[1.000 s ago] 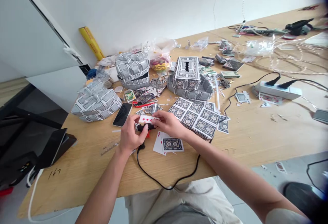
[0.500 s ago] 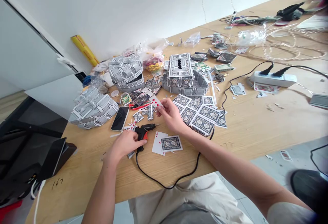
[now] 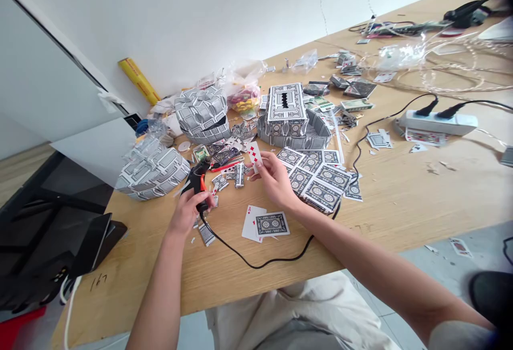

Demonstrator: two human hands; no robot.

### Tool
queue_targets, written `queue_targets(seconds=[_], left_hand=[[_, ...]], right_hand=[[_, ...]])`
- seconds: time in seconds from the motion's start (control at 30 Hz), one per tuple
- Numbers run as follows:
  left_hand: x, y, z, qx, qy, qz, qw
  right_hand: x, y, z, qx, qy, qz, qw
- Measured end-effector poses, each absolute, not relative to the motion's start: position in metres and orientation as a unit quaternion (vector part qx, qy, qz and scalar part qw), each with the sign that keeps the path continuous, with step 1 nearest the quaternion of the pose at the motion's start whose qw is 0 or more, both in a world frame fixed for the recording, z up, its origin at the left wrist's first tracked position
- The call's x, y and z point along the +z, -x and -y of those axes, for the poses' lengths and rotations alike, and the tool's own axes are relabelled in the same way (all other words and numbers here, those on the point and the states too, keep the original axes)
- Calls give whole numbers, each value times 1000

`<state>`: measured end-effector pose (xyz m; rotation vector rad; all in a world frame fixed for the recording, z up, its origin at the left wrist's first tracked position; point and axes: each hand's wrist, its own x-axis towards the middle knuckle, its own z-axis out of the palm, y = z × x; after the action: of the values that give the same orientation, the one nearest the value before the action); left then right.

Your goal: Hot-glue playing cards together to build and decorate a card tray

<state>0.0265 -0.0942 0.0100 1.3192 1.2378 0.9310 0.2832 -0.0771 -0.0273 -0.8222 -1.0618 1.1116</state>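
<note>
With my left hand I am gripping a black glue gun by its handle, fingers curling around it, while its nozzle is pointing up and away from me. If that tip is hot, a careless swing to the right could be burning my other fingers. The cord is looping across the counter on my side of two overlapping cards and passing under my right forearm, so a snag there could be jerking the gun. My right hand is pinching a red-diamond card piece narrowly between thumb and fingers, holding it upright, slightly tilted, just left of the card-covered panel; too light a pinch could be letting it slip. My left forearm is reaching almost straight ahead, and the right one is slanting in across the counter.
</note>
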Motion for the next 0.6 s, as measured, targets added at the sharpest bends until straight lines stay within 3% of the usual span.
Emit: queue_targets(seconds=[0.23, 0.6], left_hand=[[4, -46, 102, 457, -478, -446, 603], [-14, -49, 101, 528, -454, -433, 572]], right_hand=[[-33, -274, 85, 548, 356, 466, 596], [-43, -269, 82, 593, 395, 434, 551]])
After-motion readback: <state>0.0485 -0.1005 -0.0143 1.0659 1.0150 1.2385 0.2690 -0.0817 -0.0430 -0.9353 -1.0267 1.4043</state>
